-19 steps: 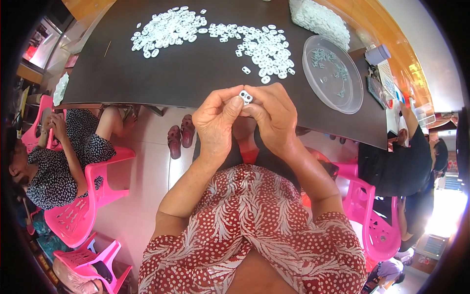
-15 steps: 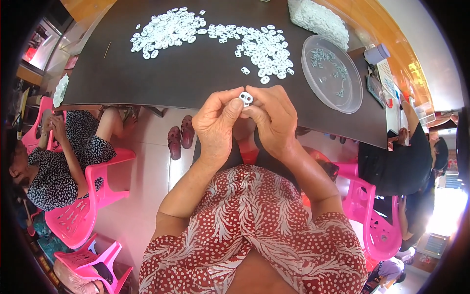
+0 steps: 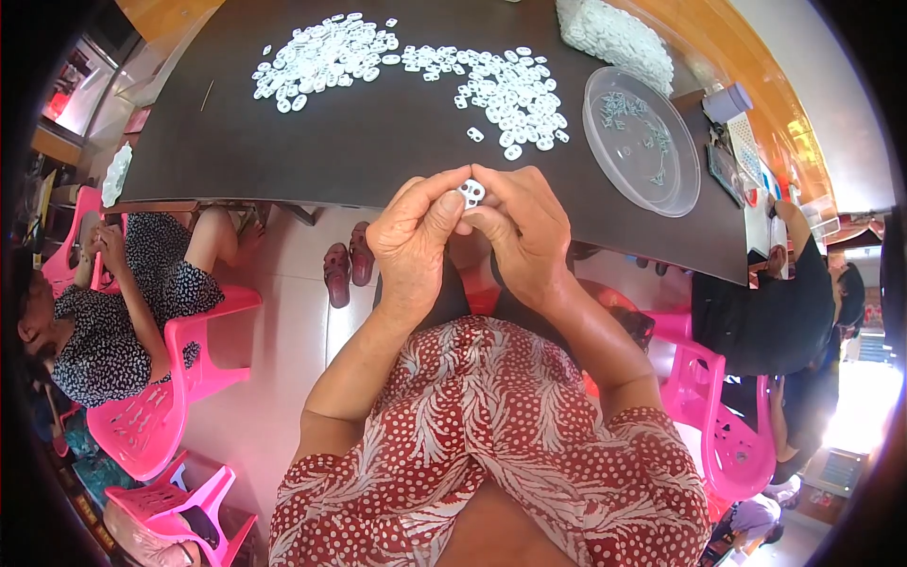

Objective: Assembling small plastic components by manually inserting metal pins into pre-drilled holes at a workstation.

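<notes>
Just over the table's near edge, a small white oval plastic piece with two holes (image 3: 472,194) is pinched between the fingertips of both my hands. My left hand (image 3: 412,236) grips it from the left, with the thumb on its near side. From the right, my right hand (image 3: 526,227) closes on it with thumb and forefinger. Fingertips cover part of the piece. Beyond my hands, similar white pieces lie on the dark table (image 3: 378,142) in a left pile (image 3: 326,59) and a right pile (image 3: 518,99). One loose piece (image 3: 475,135) lies closest to my hands.
A round clear plastic tub (image 3: 593,142) at the right holds small greenish bits. Behind it rests a bag of white pieces (image 3: 619,47). A thin stick (image 3: 206,94) lies at the far left. People sit on pink chairs (image 3: 142,425) at both sides.
Both hands have shifted very slightly left, still pinching the white piece, which is turned a little. The piles have not changed.
</notes>
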Demonstrator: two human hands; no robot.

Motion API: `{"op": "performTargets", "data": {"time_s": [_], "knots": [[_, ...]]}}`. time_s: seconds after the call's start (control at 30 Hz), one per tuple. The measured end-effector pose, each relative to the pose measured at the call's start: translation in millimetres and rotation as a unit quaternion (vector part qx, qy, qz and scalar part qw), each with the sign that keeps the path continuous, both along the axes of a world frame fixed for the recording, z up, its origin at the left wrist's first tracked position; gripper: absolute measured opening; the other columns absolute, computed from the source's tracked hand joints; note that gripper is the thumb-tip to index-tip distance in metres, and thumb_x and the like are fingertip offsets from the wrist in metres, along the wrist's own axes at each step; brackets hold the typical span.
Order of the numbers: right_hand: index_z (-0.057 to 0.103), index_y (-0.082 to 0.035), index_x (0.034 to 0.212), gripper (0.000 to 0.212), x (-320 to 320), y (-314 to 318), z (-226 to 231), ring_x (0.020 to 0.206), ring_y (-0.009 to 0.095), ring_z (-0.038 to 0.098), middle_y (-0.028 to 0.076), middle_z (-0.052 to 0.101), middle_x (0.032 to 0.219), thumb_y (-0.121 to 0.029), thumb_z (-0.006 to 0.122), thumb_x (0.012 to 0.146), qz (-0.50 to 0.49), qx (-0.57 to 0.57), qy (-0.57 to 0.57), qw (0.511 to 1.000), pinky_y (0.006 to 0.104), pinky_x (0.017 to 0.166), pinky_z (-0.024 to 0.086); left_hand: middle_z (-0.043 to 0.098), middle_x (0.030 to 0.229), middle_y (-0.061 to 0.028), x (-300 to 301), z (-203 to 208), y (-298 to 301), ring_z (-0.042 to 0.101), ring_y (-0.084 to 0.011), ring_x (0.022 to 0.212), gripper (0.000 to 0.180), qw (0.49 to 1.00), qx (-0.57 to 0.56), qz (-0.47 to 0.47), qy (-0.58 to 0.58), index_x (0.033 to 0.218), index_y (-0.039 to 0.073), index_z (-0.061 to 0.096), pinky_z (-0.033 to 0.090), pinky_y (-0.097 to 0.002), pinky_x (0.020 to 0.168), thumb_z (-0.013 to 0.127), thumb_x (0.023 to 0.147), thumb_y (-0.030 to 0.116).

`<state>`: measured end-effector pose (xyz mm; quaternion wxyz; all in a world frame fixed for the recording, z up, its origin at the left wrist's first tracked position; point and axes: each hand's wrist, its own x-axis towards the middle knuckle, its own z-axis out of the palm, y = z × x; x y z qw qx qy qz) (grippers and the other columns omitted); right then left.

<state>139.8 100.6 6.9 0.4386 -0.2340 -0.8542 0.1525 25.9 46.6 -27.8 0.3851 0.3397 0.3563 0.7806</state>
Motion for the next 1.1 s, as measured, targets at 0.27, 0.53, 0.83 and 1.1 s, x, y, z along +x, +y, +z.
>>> {"op": "performTargets", "data": {"time_s": [0.27, 0.53, 0.83, 1.1], "knots": [[0.059, 0.002, 0.106, 0.037, -0.8, -0.4, -3.9, 0.069, 0.024, 0.053, 0.011, 0.061, 0.083, 0.002, 0.067, 0.070, 0.010, 0.005, -0.004, 1.000, 0.0329, 0.060, 0.044, 0.055, 0.083, -0.0022, 2.0, -1.9, 0.3, 0.052, -0.0056, 0.066, 0.019, 0.999, 0.007, 0.030, 0.036, 0.104, -0.001, 0.064, 0.042, -0.0179, 0.059, 0.060, 0.088, 0.007], [0.058, 0.003, 0.108, 0.040, -3.5, -7.1, -5.3, 0.070, 0.025, 0.053, 0.012, 0.060, 0.086, 0.006, 0.066, 0.069, -0.001, 0.005, 0.018, 1.000, 0.0324, 0.060, 0.045, 0.055, 0.083, -0.0013, 9.4, -5.6, 1.9, 0.050, -0.0047, 0.066, 0.018, 0.998, 0.032, 0.046, 0.017, 0.103, -0.002, 0.062, 0.042, -0.0178, 0.059, 0.057, 0.090, 0.008], [0.057, 0.005, 0.108, 0.037, -6.7, -11.9, -12.8, 0.070, 0.023, 0.054, 0.012, 0.060, 0.086, 0.008, 0.064, 0.071, -0.007, 0.000, 0.053, 0.999, 0.0302, 0.058, 0.046, 0.055, 0.084, -0.0009, 16.9, -7.6, 1.0, 0.048, -0.0044, 0.066, 0.016, 0.994, 0.024, 0.096, 0.056, 0.101, -0.002, 0.060, 0.042, -0.0179, 0.059, 0.056, 0.091, 0.010], [0.058, 0.006, 0.106, 0.035, -13.4, -13.8, -17.8, 0.070, 0.023, 0.054, 0.013, 0.060, 0.086, 0.008, 0.063, 0.071, -0.022, 0.018, 0.070, 0.997, 0.0302, 0.058, 0.046, 0.055, 0.085, -0.0007, 17.1, -9.3, 2.0, 0.047, -0.0037, 0.066, 0.017, 0.991, 0.036, 0.113, 0.063, 0.101, -0.001, 0.059, 0.041, -0.0171, 0.058, 0.055, 0.092, 0.013]]}}
